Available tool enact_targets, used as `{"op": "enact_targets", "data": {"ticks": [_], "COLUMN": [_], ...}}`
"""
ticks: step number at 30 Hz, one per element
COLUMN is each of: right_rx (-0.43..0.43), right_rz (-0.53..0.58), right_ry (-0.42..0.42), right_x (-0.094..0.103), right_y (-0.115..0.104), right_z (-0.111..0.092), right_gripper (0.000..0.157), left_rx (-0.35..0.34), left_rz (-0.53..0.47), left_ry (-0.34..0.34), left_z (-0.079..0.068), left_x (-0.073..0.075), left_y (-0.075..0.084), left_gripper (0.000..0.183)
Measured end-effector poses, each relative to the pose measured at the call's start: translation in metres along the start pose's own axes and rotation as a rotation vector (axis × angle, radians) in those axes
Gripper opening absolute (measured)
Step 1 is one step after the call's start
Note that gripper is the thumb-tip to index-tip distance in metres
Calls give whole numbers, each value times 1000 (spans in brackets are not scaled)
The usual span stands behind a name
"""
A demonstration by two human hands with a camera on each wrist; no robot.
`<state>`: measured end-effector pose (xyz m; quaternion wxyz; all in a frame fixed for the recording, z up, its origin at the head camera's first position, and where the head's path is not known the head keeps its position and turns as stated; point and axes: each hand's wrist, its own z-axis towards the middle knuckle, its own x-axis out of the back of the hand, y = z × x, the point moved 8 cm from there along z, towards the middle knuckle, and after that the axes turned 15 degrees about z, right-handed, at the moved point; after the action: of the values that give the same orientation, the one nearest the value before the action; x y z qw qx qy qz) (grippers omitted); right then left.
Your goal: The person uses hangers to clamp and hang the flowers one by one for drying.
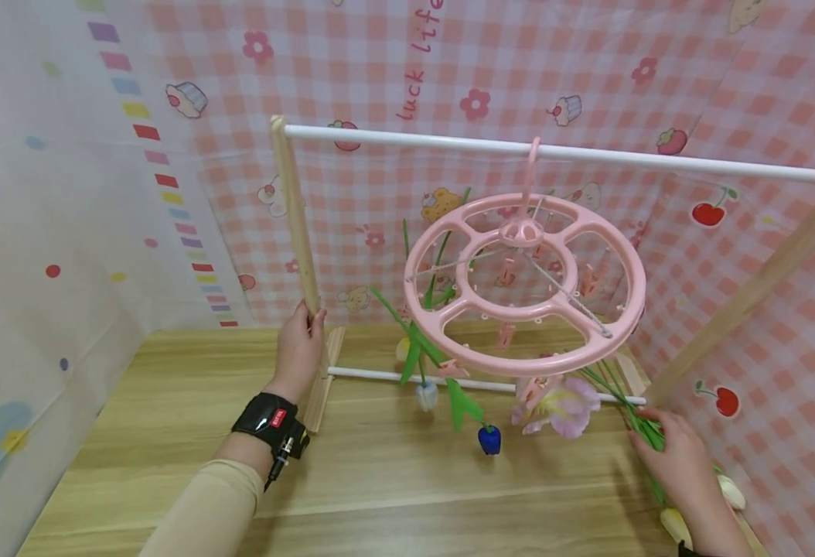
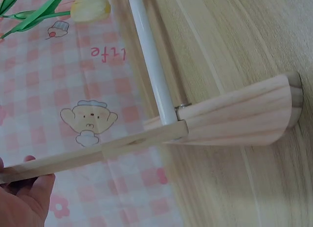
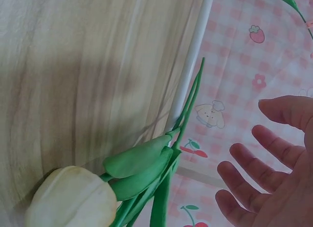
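Observation:
My left hand (image 1: 298, 346) grips the left wooden post (image 1: 298, 224) of a drying rack, low down, thumb and fingers around it. In the left wrist view the post (image 2: 98, 155) meets a wooden foot (image 2: 239, 114). At the right, my right hand (image 1: 686, 460) is beside artificial tulips, its fingers (image 3: 266, 173) spread and holding nothing. Green stems and a cream tulip (image 3: 73, 200) lie close by in the right wrist view. From the white top rod (image 1: 407, 139) hangs a round pink clip hanger (image 1: 526, 363), with artificial flowers below it.
A blue tulip (image 1: 489, 439), a pale blue tulip (image 1: 426, 395) and a purple flower (image 1: 574, 408) hang under the ring. The lower white rod (image 1: 373, 374) runs just above the wooden table (image 1: 380, 495). Pink checked cloth (image 1: 393, 70) covers the back and right side.

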<state>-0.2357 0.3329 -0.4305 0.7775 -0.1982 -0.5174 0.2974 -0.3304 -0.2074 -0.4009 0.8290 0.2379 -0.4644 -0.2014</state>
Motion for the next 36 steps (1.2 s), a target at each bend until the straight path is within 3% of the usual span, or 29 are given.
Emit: {"op": "enact_targets", "data": {"ticks": [5,10,14,17,27,36], "right_rx": [-12,-113,-218,-256,-260,-251], "right_rz": [-65,-178,-185,-191,-229,-250], "right_ry": [-6,-118,-219,-246,-168,-202], "right_x": [-1,-12,-23,-27,-27,-29], "right_y": [7,23,37,43,51,52], "right_z": [0,0,-1,-1,8,11], "right_gripper": [37,51,58,59,52,35], "left_rx": [-30,-13,-6,-10,-4,0], "left_rz": [17,18,21,22,27,20], "left_ry": [24,21,9,2,-5,-15], "left_z": [1,1,1,1,0,0], "left_x": [2,1,0,0,3,1], "left_y": [3,-1,-2,-1,1,0], "left_gripper": [15,16,17,16,16,17]}}
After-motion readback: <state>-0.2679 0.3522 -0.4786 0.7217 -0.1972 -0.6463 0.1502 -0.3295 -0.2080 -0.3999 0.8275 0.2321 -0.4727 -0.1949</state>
